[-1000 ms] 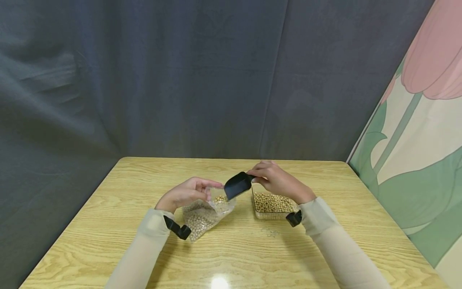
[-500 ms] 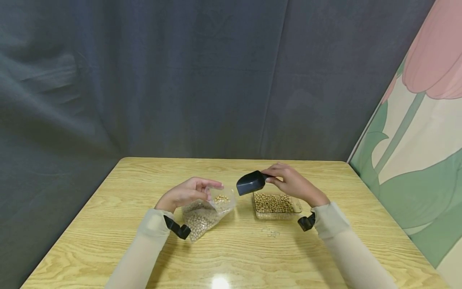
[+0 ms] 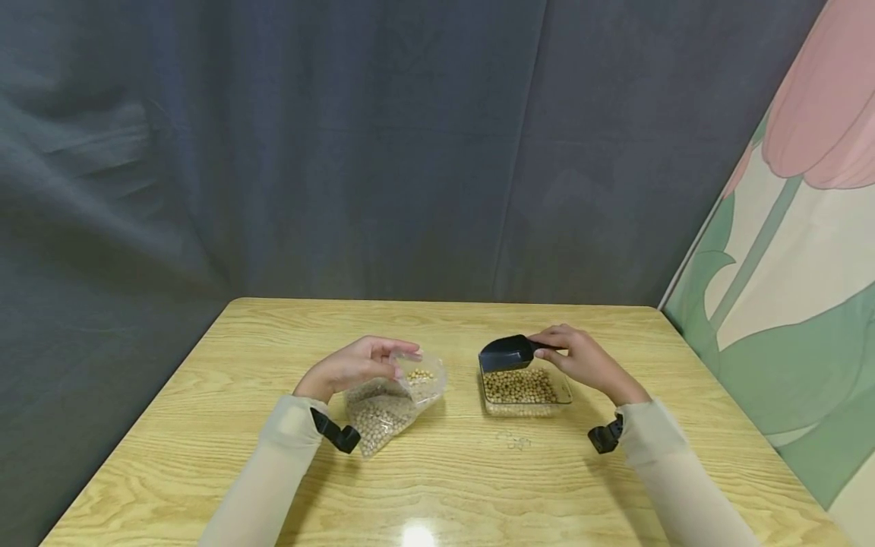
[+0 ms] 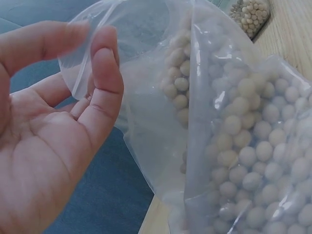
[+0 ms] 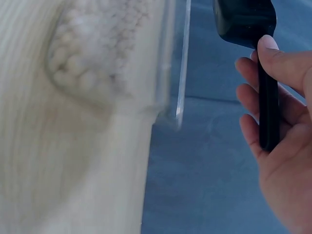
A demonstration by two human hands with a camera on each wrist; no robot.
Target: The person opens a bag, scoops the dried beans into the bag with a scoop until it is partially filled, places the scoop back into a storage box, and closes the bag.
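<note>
My left hand [image 3: 357,367] pinches the open mouth of a clear plastic bag [image 3: 393,418], which holds round, pale yellow soybeans [image 4: 248,161]. Close up in the left wrist view, the bag's rim passes between the fingers of the left hand [image 4: 58,112]. Over on the right, my right hand [image 3: 581,357] grips the handle of a black scoop [image 3: 506,354]. The scoop's bowl hangs above the back left part of a clear rectangular container [image 3: 526,410] of soybeans [image 3: 519,386]. From the right wrist, the scoop handle [image 5: 268,107] lies between thumb and fingers. The scoop's inside looks bare of beans.
Both bag and container stand on a wood-grain table [image 3: 437,486]. Faint marks [image 3: 514,441] show on the tabletop in front of the container. A dark grey curtain [image 3: 383,152] hangs behind, and a flower-patterned panel [image 3: 807,304] borders the right side.
My right hand has carried the scoop rightward from beside the bag's mouth to above the container, levelling it from its tilt. The left hand and bag have barely moved.
</note>
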